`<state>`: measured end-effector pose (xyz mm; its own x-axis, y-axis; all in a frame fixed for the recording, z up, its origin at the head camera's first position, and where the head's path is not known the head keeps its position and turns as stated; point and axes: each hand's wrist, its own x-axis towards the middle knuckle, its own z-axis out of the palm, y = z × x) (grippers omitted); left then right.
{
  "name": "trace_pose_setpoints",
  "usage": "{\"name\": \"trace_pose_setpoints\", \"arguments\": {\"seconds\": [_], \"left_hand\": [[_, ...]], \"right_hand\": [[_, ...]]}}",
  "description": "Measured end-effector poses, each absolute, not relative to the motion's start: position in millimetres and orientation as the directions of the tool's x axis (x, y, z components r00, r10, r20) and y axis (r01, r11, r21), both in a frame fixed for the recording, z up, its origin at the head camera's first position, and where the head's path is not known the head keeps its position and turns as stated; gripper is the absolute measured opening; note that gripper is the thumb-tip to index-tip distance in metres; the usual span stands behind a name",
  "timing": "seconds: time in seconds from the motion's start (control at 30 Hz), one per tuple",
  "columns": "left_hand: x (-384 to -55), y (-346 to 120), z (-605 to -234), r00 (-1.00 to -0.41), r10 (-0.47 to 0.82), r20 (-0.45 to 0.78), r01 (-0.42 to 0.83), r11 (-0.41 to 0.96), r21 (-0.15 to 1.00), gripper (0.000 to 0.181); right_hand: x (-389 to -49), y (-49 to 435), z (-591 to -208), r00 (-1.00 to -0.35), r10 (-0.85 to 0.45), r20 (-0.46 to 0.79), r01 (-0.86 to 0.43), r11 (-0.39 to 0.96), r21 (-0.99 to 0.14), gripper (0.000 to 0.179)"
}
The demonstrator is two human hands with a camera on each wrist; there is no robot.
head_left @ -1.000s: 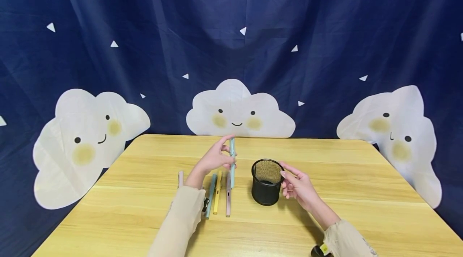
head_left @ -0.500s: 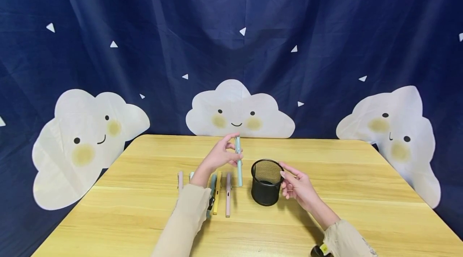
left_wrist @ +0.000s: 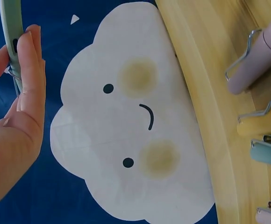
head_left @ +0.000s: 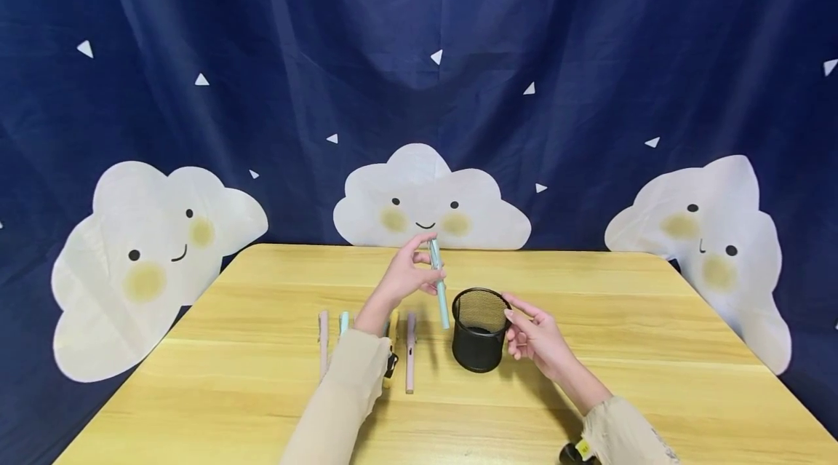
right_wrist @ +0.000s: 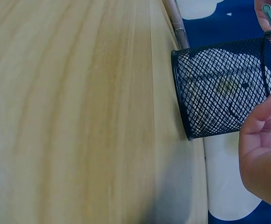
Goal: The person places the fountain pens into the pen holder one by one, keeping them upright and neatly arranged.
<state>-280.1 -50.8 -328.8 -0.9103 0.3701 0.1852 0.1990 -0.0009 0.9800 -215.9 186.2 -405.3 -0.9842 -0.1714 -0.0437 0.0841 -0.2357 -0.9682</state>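
Note:
My left hand [head_left: 407,277] pinches a light blue-green pen [head_left: 441,297] near its clip end, holding it above the table and slightly tilted, its lower end just left of the cup's rim. In the left wrist view the pen [left_wrist: 13,42] lies between thumb and fingers. A black mesh pen cup [head_left: 478,348] stands upright on the table. My right hand [head_left: 540,341] grips its rim from the right, thumb and fingers at the edge; the right wrist view shows the thumb beside the mesh wall [right_wrist: 219,88].
Left of the cup lie a mauve pen [head_left: 410,359], a yellow pen [left_wrist: 261,122], a teal pen [left_wrist: 268,151], a pale pink pen [head_left: 324,341] and a mint pen [head_left: 344,321], some partly behind the left forearm. A dark blue cloud-print curtain [head_left: 294,86] hangs behind the wooden table [head_left: 196,407].
My left hand has carried the blue-green pen rightward toward the cup, and the pen's lower end has swung right. My right hand and the cup have stayed nearly in place.

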Motion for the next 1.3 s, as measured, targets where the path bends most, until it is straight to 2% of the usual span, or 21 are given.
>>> {"name": "trace_pose_setpoints", "arguments": {"seconds": [0.23, 0.4, 0.9, 1.3], "left_hand": [[-286.1, -42.6, -333.0, -0.928, 0.314, 0.199, 0.207, -0.008, 0.978, 0.070], [-286.7, -37.5, -331.8, -0.920, 0.316, 0.230, 0.234, -0.026, 0.972, 0.071], [-292.0, -19.9, -334.5, -0.951, 0.243, 0.192, 0.185, -0.048, 0.981, 0.073], [-295.2, -9.9, -340.4, -0.935, 0.290, 0.203, 0.188, -0.079, 0.979, 0.072]], "right_hand": [[-217.0, 186.3, -406.1, -0.984, -0.173, -0.038, 0.080, -0.239, -0.968, 0.056], [-218.0, 185.4, -407.7, -0.986, -0.157, -0.051, 0.087, -0.234, -0.968, 0.054], [-216.0, 186.0, -404.1, -0.985, -0.167, -0.050, 0.089, -0.235, -0.968, 0.054], [-215.8, 185.5, -403.6, -0.985, -0.167, -0.051, 0.089, -0.228, -0.970, 0.055]]}}
